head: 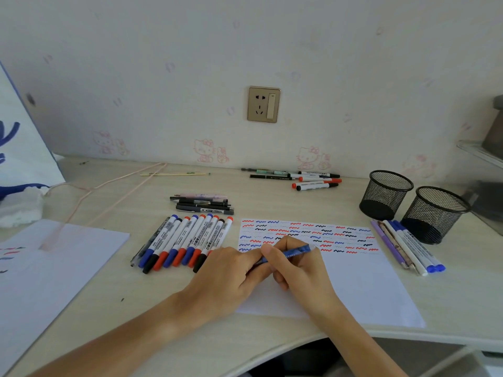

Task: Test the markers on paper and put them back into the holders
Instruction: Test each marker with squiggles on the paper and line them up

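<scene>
Both hands on one blue pen

Left hand point(231, 270) and right hand point(296, 263) grip the blue pen point(295, 252), lying left-right above the paper point(364, 284).

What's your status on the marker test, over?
Both hands, left hand and right hand, grip a blue pen over the paper. Both mesh holders look empty. Nothing in the way.

Both hands, left hand point(231, 270) and right hand point(296, 265), grip a blue pen point(295, 253) over the paper point(367, 284).
</scene>
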